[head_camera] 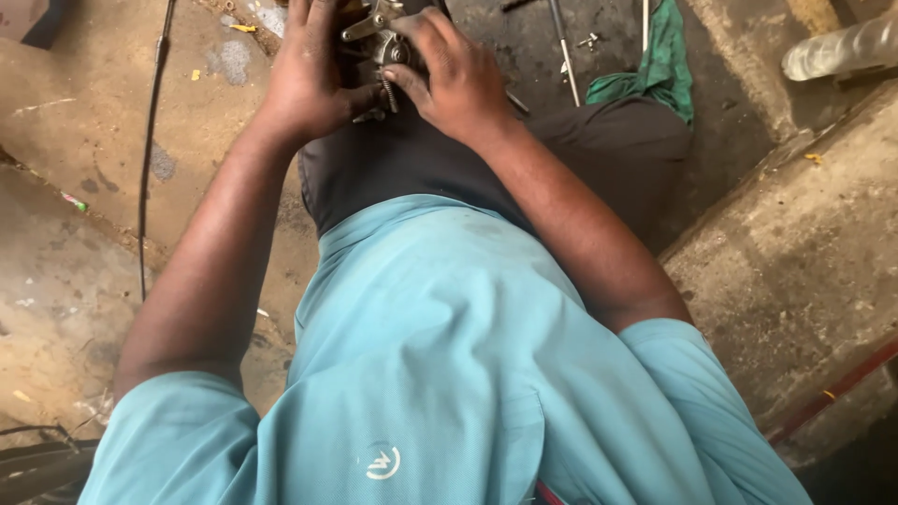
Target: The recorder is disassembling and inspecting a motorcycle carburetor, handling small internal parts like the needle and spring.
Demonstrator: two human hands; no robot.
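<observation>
A small metal mechanical part [379, 42] with a lever, a round fitting and a coiled spring rests on my lap at the top of the head view. My left hand [309, 75] wraps around its left side. My right hand [458, 79] grips it from the right, with the fingers pressed over the spring and fitting. Most of the part is hidden under both hands. I wear a light blue shirt [440, 374] and dark trousers [617, 140].
A green rag [659, 65] lies on the dirty concrete floor beyond my right knee, beside thin metal rods [564, 51] and small loose metal bits. A black cable [148, 150] runs down the left. A raised concrete ledge [795, 262] is at right, and a clear plastic bottle [842, 47] is at top right.
</observation>
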